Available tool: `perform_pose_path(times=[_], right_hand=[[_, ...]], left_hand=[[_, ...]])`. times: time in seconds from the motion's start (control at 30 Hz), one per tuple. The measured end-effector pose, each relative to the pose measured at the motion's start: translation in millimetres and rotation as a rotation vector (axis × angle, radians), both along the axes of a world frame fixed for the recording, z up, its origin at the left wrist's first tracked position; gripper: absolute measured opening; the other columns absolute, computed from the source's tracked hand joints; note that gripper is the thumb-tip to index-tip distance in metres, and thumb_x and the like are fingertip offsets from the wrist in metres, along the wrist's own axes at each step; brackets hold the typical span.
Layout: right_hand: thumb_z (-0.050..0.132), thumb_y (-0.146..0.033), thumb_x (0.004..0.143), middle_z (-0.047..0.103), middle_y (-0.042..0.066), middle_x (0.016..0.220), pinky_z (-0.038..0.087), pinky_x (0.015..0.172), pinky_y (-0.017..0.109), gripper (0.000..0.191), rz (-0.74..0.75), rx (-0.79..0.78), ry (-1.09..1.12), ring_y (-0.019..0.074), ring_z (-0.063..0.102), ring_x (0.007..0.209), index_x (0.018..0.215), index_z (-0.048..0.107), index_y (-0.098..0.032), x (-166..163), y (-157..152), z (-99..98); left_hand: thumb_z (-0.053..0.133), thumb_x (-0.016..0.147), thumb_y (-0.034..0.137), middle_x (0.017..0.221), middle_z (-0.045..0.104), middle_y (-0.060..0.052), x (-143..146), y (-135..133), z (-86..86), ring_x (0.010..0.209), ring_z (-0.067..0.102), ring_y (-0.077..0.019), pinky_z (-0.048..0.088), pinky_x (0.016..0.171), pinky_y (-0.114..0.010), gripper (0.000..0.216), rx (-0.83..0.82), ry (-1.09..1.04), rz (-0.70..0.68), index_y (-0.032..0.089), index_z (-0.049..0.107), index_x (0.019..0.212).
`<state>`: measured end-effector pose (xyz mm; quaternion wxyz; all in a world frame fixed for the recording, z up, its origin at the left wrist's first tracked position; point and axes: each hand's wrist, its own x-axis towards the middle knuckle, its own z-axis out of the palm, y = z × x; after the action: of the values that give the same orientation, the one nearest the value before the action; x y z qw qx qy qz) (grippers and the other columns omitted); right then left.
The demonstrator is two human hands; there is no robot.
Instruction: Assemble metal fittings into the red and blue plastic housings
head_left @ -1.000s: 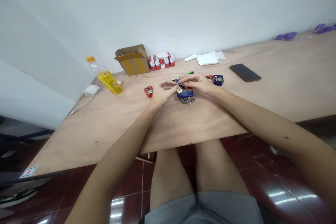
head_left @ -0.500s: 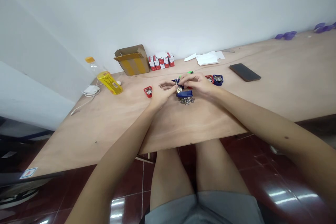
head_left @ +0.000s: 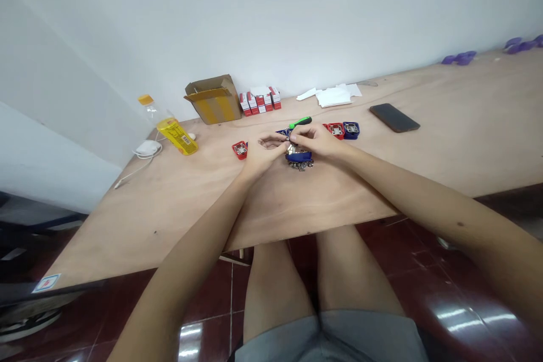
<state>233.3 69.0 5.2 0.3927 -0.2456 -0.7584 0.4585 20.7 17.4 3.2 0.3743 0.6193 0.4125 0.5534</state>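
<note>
My left hand (head_left: 263, 151) and my right hand (head_left: 319, 140) meet over the table, their fingertips pinched together on a small shiny metal part (head_left: 288, 138). Its exact kind is too small to tell, and fingers cover much of it. Just below the fingertips lies a blue plastic piece (head_left: 299, 156), with a small heap of loose metal parts (head_left: 301, 166) in front of it. Behind my hands a green-and-black screwdriver handle (head_left: 301, 121) shows. Red plastic housings with metal fittings sit at the left (head_left: 240, 150) and right (head_left: 336, 130), beside a blue housing (head_left: 351, 130).
Along the wall stand an open cardboard box (head_left: 216, 104), several small red-and-white boxes (head_left: 261, 103) and white papers (head_left: 334, 96). A yellow-labelled bottle (head_left: 176, 133) and white cable (head_left: 146, 150) are at left. A phone (head_left: 394, 117) lies right, purple objects (head_left: 460, 58) farther off.
My right hand has lowered slightly, and its fingers have shifted at the metal part. More of the screwdriver handle and the red housing at right now shows.
</note>
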Motion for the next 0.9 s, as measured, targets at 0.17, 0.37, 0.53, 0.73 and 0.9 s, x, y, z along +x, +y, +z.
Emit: perform_pose_path(times=[0.17, 0.37, 0.53, 0.73, 0.9], right_hand=[[0.083, -0.051, 0.089, 0.077, 0.007, 0.093, 0.056, 0.078, 0.037, 0.032, -0.028, 0.026, 0.027, 0.0204, 0.069, 0.085, 0.09, 0.08, -0.019, -0.5, -2.5, 0.3], [0.088, -0.044, 0.085, 0.078, 0.007, 0.102, 0.058, 0.085, 0.038, 0.026, -0.059, 0.022, 0.074, 0.0223, 0.071, 0.095, 0.094, 0.079, -0.021, -0.9, -2.0, -1.3], [0.089, -0.045, 0.084, 0.078, 0.006, 0.101, 0.06, 0.082, 0.038, 0.03, -0.041, -0.051, 0.066, 0.0219, 0.071, 0.093, 0.098, 0.078, -0.022, -2.8, -0.6, -4.7], [0.089, -0.045, 0.084, 0.08, 0.007, 0.098, 0.06, 0.082, 0.037, 0.029, -0.058, -0.032, 0.048, 0.0221, 0.073, 0.091, 0.096, 0.08, -0.02, -1.7, 0.6, -3.9], [0.089, -0.044, 0.084, 0.081, 0.008, 0.103, 0.063, 0.084, 0.038, 0.029, -0.038, -0.095, 0.135, 0.0224, 0.075, 0.094, 0.099, 0.079, -0.021, -2.6, -1.6, -3.6]], left_hand=[[0.096, 0.074, 0.043, 0.1, 0.084, -0.011, 0.2, -0.8, -0.7, 0.091, 0.08, -0.0246, 0.068, 0.091, -0.043, 0.035, 0.01, 0.017, -0.009, 0.018, 0.081, 0.094], [0.097, 0.073, 0.044, 0.099, 0.084, -0.011, 0.0, 2.3, -4.0, 0.091, 0.081, -0.0247, 0.068, 0.091, -0.043, 0.036, -0.002, 0.011, 0.028, 0.017, 0.08, 0.092], [0.097, 0.072, 0.044, 0.097, 0.084, -0.011, -0.6, 3.2, -5.6, 0.09, 0.081, -0.0243, 0.069, 0.09, -0.042, 0.036, -0.002, 0.006, 0.024, 0.017, 0.081, 0.09], [0.097, 0.072, 0.042, 0.097, 0.084, -0.011, -0.9, 3.2, -5.9, 0.089, 0.081, -0.024, 0.069, 0.091, -0.042, 0.036, -0.002, 0.014, 0.022, 0.017, 0.08, 0.091], [0.098, 0.071, 0.042, 0.097, 0.083, -0.011, 0.2, 3.3, -5.9, 0.09, 0.081, -0.0245, 0.069, 0.091, -0.043, 0.036, -0.013, 0.005, 0.019, 0.017, 0.08, 0.09]])
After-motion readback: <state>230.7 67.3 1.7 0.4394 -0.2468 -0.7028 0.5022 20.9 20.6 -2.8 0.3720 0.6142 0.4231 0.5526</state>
